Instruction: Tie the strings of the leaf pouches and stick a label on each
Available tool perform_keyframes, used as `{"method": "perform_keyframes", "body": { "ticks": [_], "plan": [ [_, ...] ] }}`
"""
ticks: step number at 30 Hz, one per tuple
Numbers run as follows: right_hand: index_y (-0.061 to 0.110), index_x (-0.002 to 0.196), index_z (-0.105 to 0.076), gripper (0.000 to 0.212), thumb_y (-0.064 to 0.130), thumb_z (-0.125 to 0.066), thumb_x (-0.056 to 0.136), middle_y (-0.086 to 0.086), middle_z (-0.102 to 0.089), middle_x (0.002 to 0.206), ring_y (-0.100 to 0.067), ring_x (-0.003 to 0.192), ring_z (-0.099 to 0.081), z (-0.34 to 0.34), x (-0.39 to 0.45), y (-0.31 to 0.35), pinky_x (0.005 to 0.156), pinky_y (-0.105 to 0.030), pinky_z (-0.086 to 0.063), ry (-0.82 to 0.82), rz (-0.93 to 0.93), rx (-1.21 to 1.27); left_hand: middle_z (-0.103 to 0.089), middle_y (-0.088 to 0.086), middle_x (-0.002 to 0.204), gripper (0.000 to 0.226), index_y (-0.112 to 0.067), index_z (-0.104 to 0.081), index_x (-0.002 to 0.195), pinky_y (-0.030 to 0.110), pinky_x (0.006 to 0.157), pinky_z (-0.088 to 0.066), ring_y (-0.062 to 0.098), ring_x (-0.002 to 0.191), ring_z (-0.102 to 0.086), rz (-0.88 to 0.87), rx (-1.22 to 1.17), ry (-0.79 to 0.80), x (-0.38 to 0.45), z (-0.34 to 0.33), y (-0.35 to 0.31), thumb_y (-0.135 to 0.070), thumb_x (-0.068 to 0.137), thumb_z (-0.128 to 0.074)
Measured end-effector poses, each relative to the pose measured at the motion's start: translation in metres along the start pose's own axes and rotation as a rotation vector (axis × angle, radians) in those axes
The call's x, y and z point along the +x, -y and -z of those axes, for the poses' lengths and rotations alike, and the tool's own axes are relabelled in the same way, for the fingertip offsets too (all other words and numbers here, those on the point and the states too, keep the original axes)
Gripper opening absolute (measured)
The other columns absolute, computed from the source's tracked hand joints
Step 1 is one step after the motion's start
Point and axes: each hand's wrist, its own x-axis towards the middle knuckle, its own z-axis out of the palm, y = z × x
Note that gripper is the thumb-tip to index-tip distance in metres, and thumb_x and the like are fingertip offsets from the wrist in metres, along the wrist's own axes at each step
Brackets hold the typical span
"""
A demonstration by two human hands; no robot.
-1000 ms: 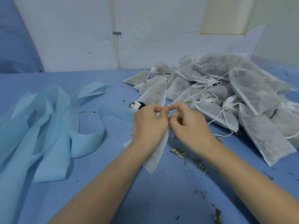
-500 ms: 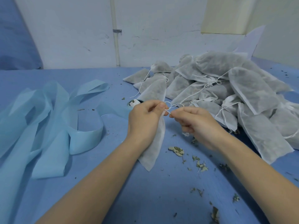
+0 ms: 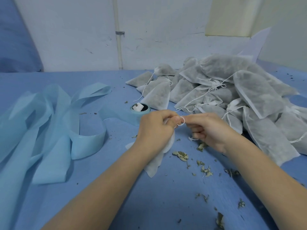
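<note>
A white mesh leaf pouch [image 3: 156,161] hangs under my left hand [image 3: 154,128], which grips its gathered neck just above the blue table. Its white string [image 3: 181,121] forms a small loop between my two hands. My right hand [image 3: 211,130] pinches that string with curled fingers, and a loose string end pokes out below the fist. A heap of filled grey-white pouches [image 3: 232,97] with dangling strings lies at the right back. A roll of light blue label backing [image 3: 141,108] with a white label on top stands just beyond my left hand.
Long curls of light blue backing tape [image 3: 54,130] sprawl across the left of the blue table [image 3: 166,205]. Dried leaf crumbs [image 3: 181,155] are scattered in front of my hands. A white wall with a pipe [image 3: 118,39] closes the back.
My hands drew slightly apart and the string now shows as a small loop between them. The pouch has shifted a little with my left hand.
</note>
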Motion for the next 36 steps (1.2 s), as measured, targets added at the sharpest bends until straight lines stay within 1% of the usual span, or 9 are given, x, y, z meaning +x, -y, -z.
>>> {"method": "perform_keyframes", "body": {
  "ticks": [5,10,15,17,21,24,26,30,36],
  "plan": [
    [0.014,0.064,-0.076,0.018,0.033,-0.077,0.064,0.008,-0.028,0.055,-0.007,0.048,-0.019,-0.002,-0.002,0.003,0.038,-0.016,-0.023,0.030,-0.037,0.195,-0.070,-0.007,0.077,0.014,-0.018,-0.072,0.084,0.005,0.067,-0.037,0.002,0.079,-0.056,-0.037,0.090,-0.122,0.000,-0.005,0.002,-0.024,0.089,-0.061],
    [0.013,0.085,-0.079,0.014,0.021,-0.074,0.075,0.014,-0.046,0.047,-0.004,0.045,-0.031,-0.008,-0.006,0.000,0.042,-0.014,-0.028,-0.068,0.095,0.035,-0.070,-0.007,0.083,0.015,-0.016,-0.071,0.087,0.008,0.069,-0.038,0.005,0.082,-0.059,0.009,0.061,-0.164,0.000,-0.006,0.002,-0.023,0.089,-0.058],
    [0.009,0.081,-0.078,0.009,0.017,-0.074,0.079,0.010,-0.037,0.049,-0.004,0.043,-0.030,-0.012,-0.005,0.003,0.041,-0.015,-0.028,-0.194,0.089,0.056,-0.067,-0.010,0.082,0.019,-0.013,-0.068,0.090,0.012,0.073,-0.040,0.007,0.088,-0.061,0.049,-0.017,-0.188,0.000,-0.005,0.001,-0.029,0.091,-0.057],
    [0.001,0.081,-0.072,0.013,0.013,-0.072,0.077,0.008,-0.030,0.052,-0.005,0.043,-0.024,-0.015,-0.005,0.005,0.038,-0.015,-0.024,-0.133,0.020,0.185,-0.062,-0.016,0.076,0.017,-0.017,-0.064,0.087,0.006,0.069,-0.037,0.005,0.081,-0.057,0.042,-0.007,-0.172,0.000,-0.004,0.002,-0.029,0.094,-0.053],
    [0.008,0.058,-0.071,0.014,0.014,-0.064,0.069,0.007,-0.023,0.054,-0.004,0.048,-0.011,-0.022,-0.008,0.011,0.038,-0.012,-0.015,0.082,-0.157,0.485,-0.057,-0.017,0.071,0.018,-0.019,-0.059,0.085,0.003,0.065,-0.034,-0.005,0.072,-0.051,0.037,-0.005,-0.137,0.002,-0.006,0.001,-0.026,0.097,-0.048],
    [0.005,0.063,-0.068,0.013,0.012,-0.060,0.072,0.006,-0.025,0.052,-0.005,0.053,-0.008,-0.023,-0.009,0.011,0.042,-0.012,-0.013,0.113,-0.219,0.593,-0.056,-0.015,0.073,0.016,-0.016,-0.062,0.087,0.004,0.064,-0.035,-0.004,0.070,-0.050,0.033,-0.030,-0.125,0.003,-0.005,0.002,-0.021,0.096,-0.050],
    [0.005,0.074,-0.063,0.008,0.012,-0.059,0.072,0.007,-0.025,0.052,-0.005,0.050,-0.008,-0.023,-0.009,0.012,0.041,-0.011,-0.013,0.099,-0.235,0.638,-0.057,-0.013,0.082,0.007,-0.016,-0.060,0.091,0.004,0.070,-0.034,0.001,0.078,-0.049,-0.045,-0.022,-0.165,0.002,-0.004,0.001,-0.015,0.093,-0.054],
    [0.008,0.076,-0.056,0.008,0.014,-0.060,0.071,0.007,-0.027,0.050,-0.002,0.038,-0.019,-0.022,-0.008,0.013,0.038,-0.010,-0.016,0.069,-0.227,0.679,-0.063,-0.003,0.092,0.016,-0.015,-0.066,0.092,0.009,0.080,-0.035,0.012,0.089,-0.053,-0.276,0.104,-0.304,-0.005,-0.008,-0.002,-0.002,0.085,-0.060],
    [0.008,0.062,-0.064,0.010,0.015,-0.063,0.070,0.007,-0.027,0.051,-0.002,0.039,-0.019,-0.021,-0.010,0.015,0.037,-0.010,-0.016,0.009,-0.183,0.681,-0.071,-0.009,0.088,0.011,-0.016,-0.075,0.091,0.011,0.082,-0.044,0.001,0.087,-0.062,-0.213,-0.079,-0.386,-0.008,-0.012,-0.006,-0.014,0.082,-0.068]
  ]
}}
